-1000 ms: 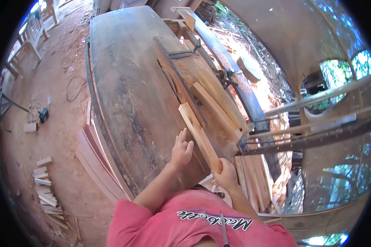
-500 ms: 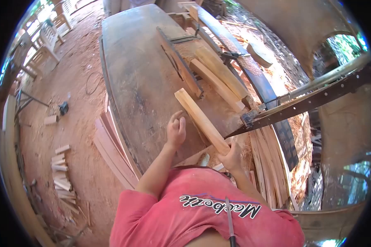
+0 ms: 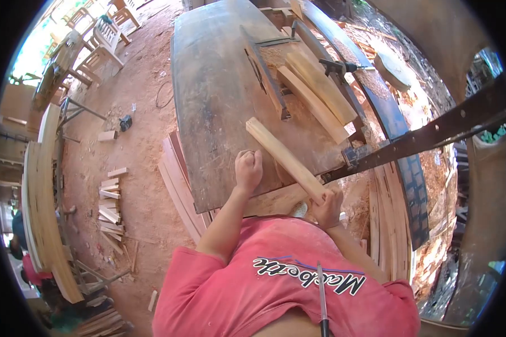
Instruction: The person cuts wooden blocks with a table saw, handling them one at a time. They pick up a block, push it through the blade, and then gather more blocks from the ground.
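My right hand (image 3: 327, 206) is closed round the near end of a long piece of wood (image 3: 287, 160), whose far end points up and left over the worktable (image 3: 208, 112). Beside that piece, to its left, my left hand (image 3: 248, 168) is curled closed above the table's near part; whether anything is inside its fingers is hidden. Two thicker wooden pieces (image 3: 315, 104) lie on the table at the right, next to a dark-edged wooden strip (image 3: 267, 78).
A dark metal bar (image 3: 421, 135) crosses at the right. Boards (image 3: 177, 180) lean at the table's left side, and more stand at the right (image 3: 391, 219). Several small blocks (image 3: 111, 205) lie on the dirt floor. Stacked planks (image 3: 48, 196) and chairs (image 3: 104, 48) are at the left.
The view has turned left, so the scene sits further right. My left hand's fingers have curled in more. The wood in my right hand has shifted slightly.
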{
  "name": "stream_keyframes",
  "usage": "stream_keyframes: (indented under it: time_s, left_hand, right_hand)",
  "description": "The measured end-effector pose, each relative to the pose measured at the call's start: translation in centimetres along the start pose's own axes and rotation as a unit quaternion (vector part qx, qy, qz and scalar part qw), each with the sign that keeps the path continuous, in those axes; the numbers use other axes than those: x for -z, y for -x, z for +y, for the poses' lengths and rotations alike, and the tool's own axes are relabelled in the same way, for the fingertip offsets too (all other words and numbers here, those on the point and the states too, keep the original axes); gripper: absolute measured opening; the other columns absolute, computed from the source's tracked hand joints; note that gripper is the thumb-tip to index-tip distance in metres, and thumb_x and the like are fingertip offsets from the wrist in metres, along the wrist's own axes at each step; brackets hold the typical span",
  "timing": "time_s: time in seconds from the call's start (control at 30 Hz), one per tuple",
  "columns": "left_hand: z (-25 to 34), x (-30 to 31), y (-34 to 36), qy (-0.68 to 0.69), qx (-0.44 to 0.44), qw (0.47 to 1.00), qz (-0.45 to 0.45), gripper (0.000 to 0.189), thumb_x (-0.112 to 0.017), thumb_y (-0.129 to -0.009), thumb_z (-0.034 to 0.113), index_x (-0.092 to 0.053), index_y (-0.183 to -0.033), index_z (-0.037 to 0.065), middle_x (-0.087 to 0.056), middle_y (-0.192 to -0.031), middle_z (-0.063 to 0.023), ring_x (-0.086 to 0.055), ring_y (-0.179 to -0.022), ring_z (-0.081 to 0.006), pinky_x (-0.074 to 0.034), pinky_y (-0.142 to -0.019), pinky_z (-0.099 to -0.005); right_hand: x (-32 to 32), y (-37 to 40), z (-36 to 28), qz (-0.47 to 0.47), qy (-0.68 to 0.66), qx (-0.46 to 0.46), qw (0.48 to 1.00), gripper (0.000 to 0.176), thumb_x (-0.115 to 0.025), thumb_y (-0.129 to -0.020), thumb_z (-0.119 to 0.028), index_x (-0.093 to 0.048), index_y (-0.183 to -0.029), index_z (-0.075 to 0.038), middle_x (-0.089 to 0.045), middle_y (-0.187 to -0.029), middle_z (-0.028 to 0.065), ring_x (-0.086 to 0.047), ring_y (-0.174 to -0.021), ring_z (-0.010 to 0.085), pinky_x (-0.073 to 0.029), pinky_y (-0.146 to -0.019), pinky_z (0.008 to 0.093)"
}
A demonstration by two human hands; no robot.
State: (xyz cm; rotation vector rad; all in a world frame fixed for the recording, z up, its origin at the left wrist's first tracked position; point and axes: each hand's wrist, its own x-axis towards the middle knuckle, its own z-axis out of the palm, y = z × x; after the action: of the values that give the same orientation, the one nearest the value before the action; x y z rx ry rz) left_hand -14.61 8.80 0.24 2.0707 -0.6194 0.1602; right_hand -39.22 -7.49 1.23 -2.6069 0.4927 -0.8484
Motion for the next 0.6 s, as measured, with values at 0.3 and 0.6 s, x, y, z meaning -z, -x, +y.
stream_keyframes:
  time_s: [0.3, 0.6]
  left_hand:
    - [-0.1, 0.0, -0.2, -0.030, -0.046, 0.998, -0.013, 0.028, -0.059, -0.094, 0.017, -0.068, -0.076, -0.002, -0.070, -0.083, -0.0167, -0.063, -0.090, -0.0368, -0.048, -0.084, -0.0449]
    - [-0.4, -0.1, -0.2, -0.046, -0.059, 0.996, -0.042, 0.031, -0.056, -0.096, 0.018, -0.067, -0.075, -0.002, -0.068, -0.084, -0.0168, -0.060, -0.091, -0.0367, -0.046, -0.084, -0.0454]
  right_hand:
    - [5.0, -2.5, 2.0, -0.018, -0.086, -0.165, 0.982, 0.066, -0.084, -0.068, -0.019, -0.051, -0.123, -0.001, -0.054, -0.115, 0.0179, -0.050, -0.110, 0.0363, -0.041, -0.096, 0.0451]
    - [3.6, -6.4, -0.7, -0.011, -0.023, -0.152, 0.988, 0.081, -0.082, -0.067, -0.021, -0.045, -0.137, 0.000, -0.049, -0.132, 0.0211, -0.045, -0.125, 0.0391, -0.036, -0.107, 0.0476]
